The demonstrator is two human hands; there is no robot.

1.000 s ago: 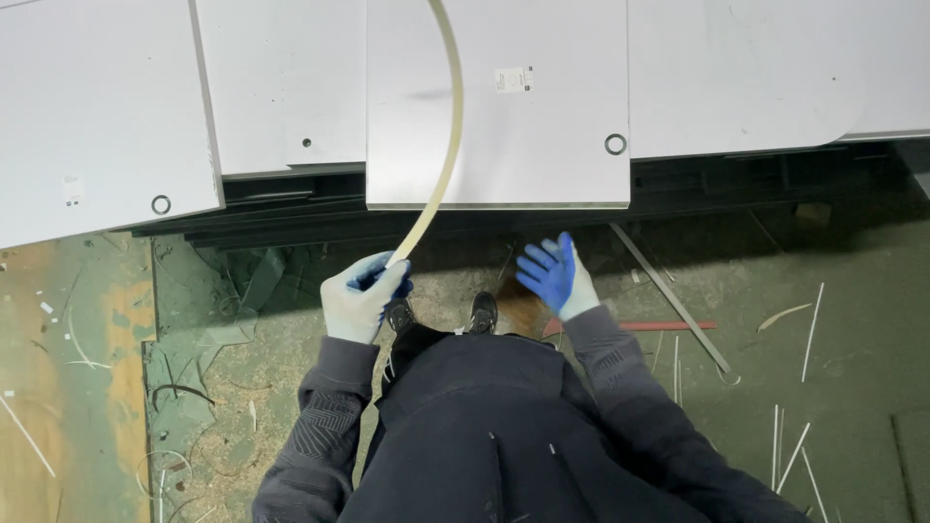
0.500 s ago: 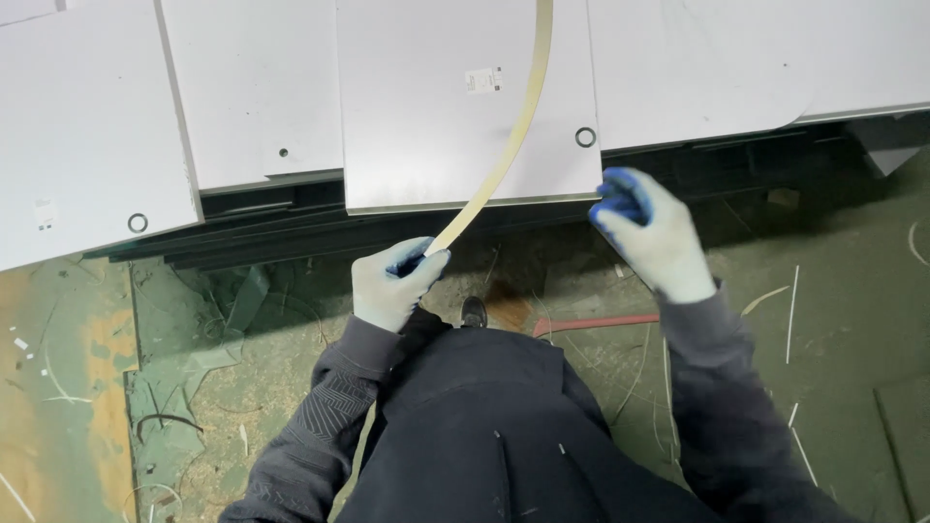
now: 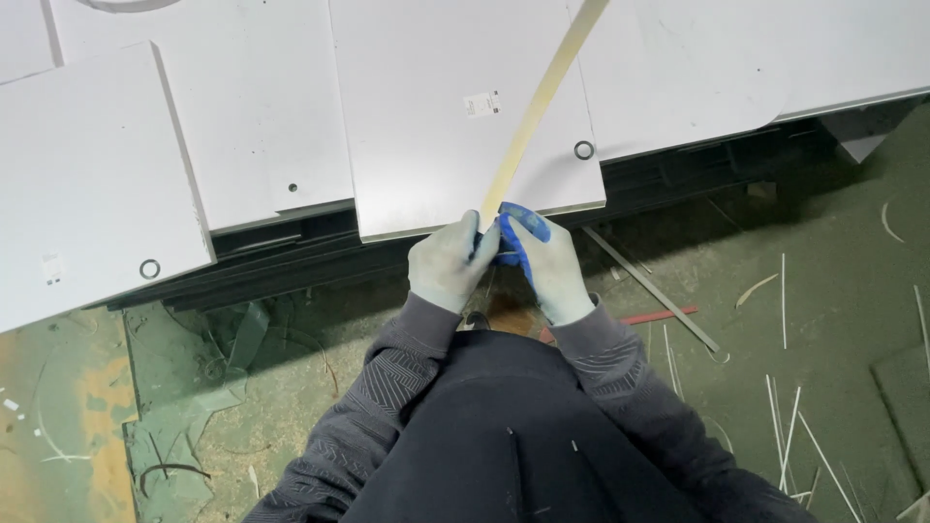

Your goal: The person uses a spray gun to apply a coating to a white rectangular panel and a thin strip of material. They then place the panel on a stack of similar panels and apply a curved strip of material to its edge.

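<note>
Edge strip (image 3: 538,107) over white panels (image 3: 455,107)

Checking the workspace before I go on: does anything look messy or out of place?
Yes. Thin offcut strips and shavings litter the green floor to the person's right. Both hands, left and right, grip the pale edging strip normally.

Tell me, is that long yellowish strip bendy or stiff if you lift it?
Probably bendy: the strip is long, thin and flat like tape, so it would likely sag or curve. It looks light for its length. Both gloved hands, left hand and right hand, pinch it together, so it may be somewhat slippery.
</note>
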